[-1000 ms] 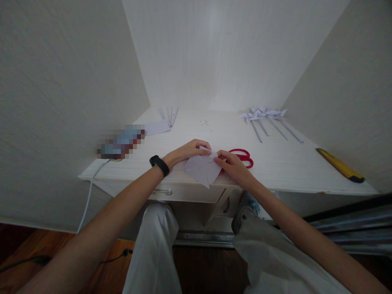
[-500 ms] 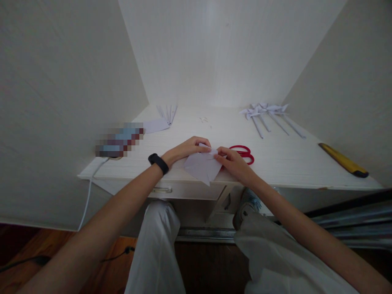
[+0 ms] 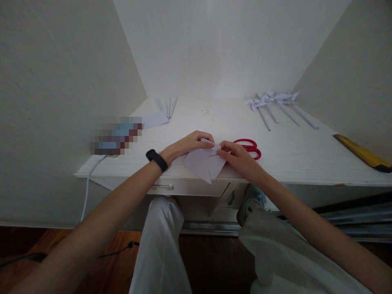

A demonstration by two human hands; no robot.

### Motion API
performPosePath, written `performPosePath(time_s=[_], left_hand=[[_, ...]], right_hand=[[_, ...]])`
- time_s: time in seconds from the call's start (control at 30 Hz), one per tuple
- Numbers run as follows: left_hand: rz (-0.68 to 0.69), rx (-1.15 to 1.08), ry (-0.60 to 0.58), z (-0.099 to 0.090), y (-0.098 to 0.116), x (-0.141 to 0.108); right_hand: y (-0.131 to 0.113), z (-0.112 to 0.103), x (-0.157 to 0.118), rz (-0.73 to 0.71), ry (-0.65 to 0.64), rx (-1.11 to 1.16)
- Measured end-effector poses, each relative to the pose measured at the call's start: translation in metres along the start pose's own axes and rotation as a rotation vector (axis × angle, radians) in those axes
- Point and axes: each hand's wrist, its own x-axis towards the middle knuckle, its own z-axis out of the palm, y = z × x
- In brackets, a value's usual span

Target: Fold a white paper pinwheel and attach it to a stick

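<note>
A piece of white paper with slits cut into it is held over the front edge of the white desk. The far edge of the paper is pinched by my left hand, thumb on top. My right hand grips the same paper just to the right, its fingertips close to the left ones. Red-handled scissors lie just beyond my right hand, their blades mostly hidden by the hand and paper.
Paper pinwheels on rolled sticks lie at the back right. A yellow-handled tool rests at the right edge. Rolled paper sticks, a paper sheet and a blurred phone-like device with a white cable are on the left.
The camera view has shifted slightly. Both hands keep their pinch on the paper, and a slit in its lower right part now gapes more.
</note>
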Motion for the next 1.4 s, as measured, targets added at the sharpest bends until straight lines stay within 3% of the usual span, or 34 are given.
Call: performPosePath(time_s=[0.97, 1.4], left_hand=[[-0.088, -0.104, 0.004, -0.0011, -0.0011, 0.0], [-0.073, -0.061, 0.02, -0.0015, -0.0029, 0.0001]], right_hand=[[-0.0027, 0.0002, 0.002, 0.03, 0.147, -0.135], [0.0012, 0.0021, 0.0041, 0.013, 0.152, -0.157]])
